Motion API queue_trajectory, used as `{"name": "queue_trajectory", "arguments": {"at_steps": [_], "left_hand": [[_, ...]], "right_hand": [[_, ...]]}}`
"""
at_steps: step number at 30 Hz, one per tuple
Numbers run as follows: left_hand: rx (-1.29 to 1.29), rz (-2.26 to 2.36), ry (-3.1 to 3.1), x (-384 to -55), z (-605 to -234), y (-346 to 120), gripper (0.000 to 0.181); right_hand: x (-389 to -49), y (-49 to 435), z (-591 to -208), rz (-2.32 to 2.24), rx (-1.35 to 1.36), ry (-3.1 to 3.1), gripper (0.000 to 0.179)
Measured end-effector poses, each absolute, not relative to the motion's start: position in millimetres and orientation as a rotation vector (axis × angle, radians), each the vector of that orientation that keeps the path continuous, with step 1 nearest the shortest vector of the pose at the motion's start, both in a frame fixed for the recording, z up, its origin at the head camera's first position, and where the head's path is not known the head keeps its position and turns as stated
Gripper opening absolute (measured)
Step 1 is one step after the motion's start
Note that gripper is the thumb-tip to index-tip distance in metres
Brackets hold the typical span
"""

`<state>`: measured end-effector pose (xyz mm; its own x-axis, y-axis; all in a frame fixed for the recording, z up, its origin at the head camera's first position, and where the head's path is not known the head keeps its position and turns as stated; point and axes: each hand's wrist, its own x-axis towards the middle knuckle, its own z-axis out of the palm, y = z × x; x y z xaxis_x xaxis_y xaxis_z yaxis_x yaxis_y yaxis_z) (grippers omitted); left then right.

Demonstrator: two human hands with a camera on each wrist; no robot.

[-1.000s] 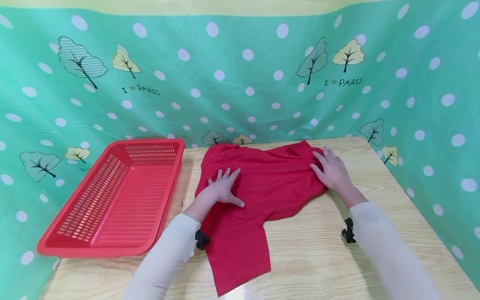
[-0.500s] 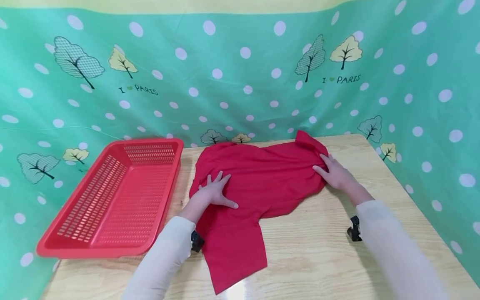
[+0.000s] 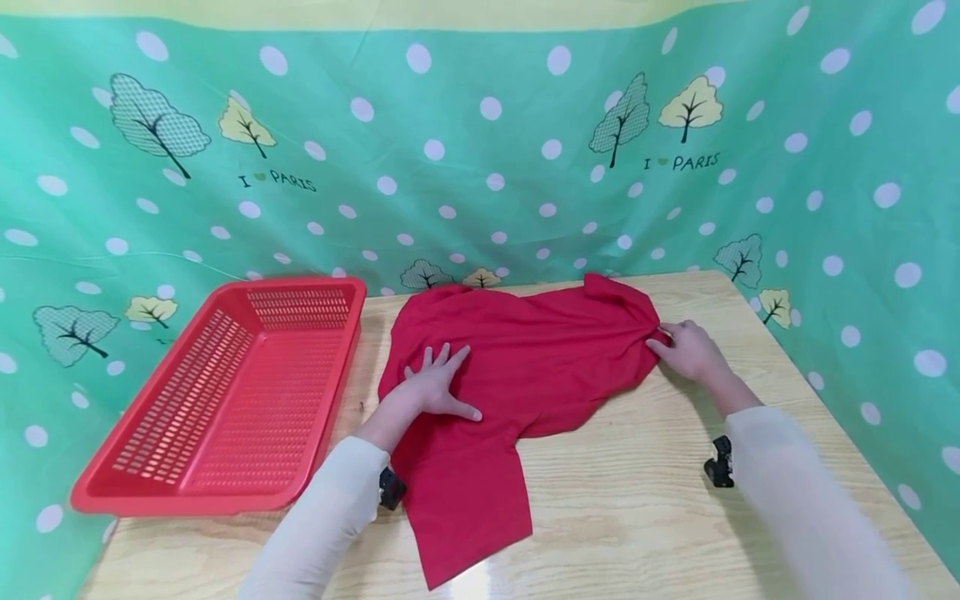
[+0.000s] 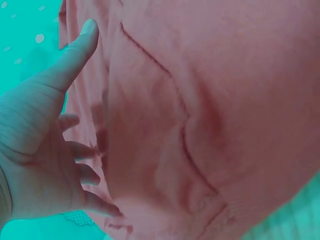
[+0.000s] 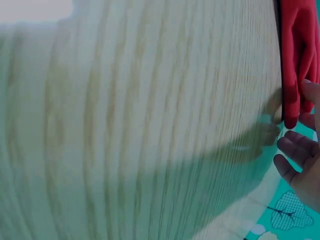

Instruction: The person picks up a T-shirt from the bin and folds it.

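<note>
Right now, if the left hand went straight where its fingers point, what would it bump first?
Most likely more of the red cloth, with the green dotted curtain behind; whether the left hand presses the cloth is unclear.

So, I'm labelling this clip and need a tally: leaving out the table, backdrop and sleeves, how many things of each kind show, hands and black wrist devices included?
Red basket: 1
Red garment: 1
Hands: 2, left hand and right hand
Black wrist devices: 2, left wrist device and right wrist device
Total: 6
</note>
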<state>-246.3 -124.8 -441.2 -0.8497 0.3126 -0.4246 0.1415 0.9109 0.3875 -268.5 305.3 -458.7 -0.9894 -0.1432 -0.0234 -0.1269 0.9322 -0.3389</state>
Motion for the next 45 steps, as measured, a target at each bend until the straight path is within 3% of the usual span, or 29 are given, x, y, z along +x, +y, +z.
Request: {"name": "queue_trajectory", "arguments": {"at_steps": [8,17,24,35,41,45], "left_hand": [[0.335,0.444,2.565,-242.5,-445.3,-122.1,0.113],[0.293,0.446,2.579,-242.3,-442.9,-122.7,0.115],[0.253,0.436,2.584,-243.4,-444.0,-124.9,0.116],[0.197,0.429,2.607,-242.3,-442.4,-126.0,0.117],[0.197,0.430,2.607,-242.7,-443.0,-127.1,0.116],[0.197,0.433,2.607,-242.5,-444.5,-127.5,0.116]], "right_hand": [[-269.4,304.5,-456.7,-0.791,-0.076,2.985,0.031],[-266.0,311.7,-433.6,-1.481,0.280,2.708,0.041],[-265.3,320.5,-422.6,-2.061,0.399,2.377,0.012],[-264.5,320.0,-413.6,-1.926,0.845,2.219,0.021],[-262.7,321.2,-413.5,-2.090,0.582,1.990,0.017],[-264.8,322.8,-422.4,-1.820,0.320,2.189,0.033]]}}
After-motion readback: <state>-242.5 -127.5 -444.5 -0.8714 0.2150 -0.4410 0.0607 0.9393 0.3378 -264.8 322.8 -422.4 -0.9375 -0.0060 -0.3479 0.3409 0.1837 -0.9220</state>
